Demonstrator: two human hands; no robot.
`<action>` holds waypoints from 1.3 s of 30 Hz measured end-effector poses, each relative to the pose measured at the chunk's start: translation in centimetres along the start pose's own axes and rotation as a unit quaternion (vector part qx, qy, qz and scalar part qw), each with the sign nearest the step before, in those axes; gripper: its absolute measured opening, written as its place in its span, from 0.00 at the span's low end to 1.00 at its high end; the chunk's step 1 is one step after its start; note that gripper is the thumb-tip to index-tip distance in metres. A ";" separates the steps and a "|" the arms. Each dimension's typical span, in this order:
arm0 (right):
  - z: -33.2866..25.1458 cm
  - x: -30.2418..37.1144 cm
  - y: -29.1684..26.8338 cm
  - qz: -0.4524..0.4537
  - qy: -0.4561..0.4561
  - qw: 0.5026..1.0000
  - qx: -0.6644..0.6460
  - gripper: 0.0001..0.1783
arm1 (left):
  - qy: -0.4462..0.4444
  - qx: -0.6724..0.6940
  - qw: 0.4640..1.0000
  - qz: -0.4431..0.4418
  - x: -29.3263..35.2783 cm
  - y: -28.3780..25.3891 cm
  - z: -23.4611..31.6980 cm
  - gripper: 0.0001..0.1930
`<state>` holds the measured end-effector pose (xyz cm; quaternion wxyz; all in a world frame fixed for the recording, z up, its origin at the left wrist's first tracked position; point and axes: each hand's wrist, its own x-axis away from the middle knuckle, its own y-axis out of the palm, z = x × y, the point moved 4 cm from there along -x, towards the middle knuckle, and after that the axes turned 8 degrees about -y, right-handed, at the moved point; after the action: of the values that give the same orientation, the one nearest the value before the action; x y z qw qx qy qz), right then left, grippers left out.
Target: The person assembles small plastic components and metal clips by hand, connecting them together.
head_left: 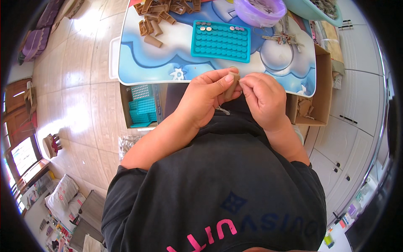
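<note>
Just off the table's near edge, my left hand (200,93) grips a small brown, hollow-looking plastic piece (231,86) between thumb and fingers. My right hand (268,101) is closed in a pinch against the piece's right side. Whatever its fingertips hold is too small or hidden to make out. Beyond both hands lies a teal tray (219,58) with rows of round pockets. Several small silvery and pale discs (205,29) sit in its far rows. A thin greyish strand (223,111) hangs below my hands.
Brown pieces (156,19) are heaped at the table's (138,67) far left. At the far right are a purple bowl (256,19), a pale green basin (325,14) and loose metal parts (285,38). Cardboard boxes, one holding teal trays (142,106), stand under both sides.
</note>
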<state>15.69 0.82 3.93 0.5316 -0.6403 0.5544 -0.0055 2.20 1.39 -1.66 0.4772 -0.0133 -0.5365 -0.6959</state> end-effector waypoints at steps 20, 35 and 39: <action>1.1 0.7 1.1 0.016 0.039 0.997 -0.067 0.09 | 0.015 -0.006 0.999 0.029 -0.3 0.1 0.1 0.11; 7.4 5.1 -7.1 0.103 0.295 0.814 -0.490 0.21 | 0.341 -0.526 0.737 0.252 1.3 -2.3 7.5 0.08; 13.3 11.9 -16.4 0.253 0.301 0.832 -0.392 0.23 | 0.409 -0.634 0.542 0.370 1.9 -4.4 13.8 0.09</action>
<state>39.81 -1.67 2.47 0.0259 -0.5991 0.7852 0.1547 -8.59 10.53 1.98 0.7271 -0.2236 0.3505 -0.5463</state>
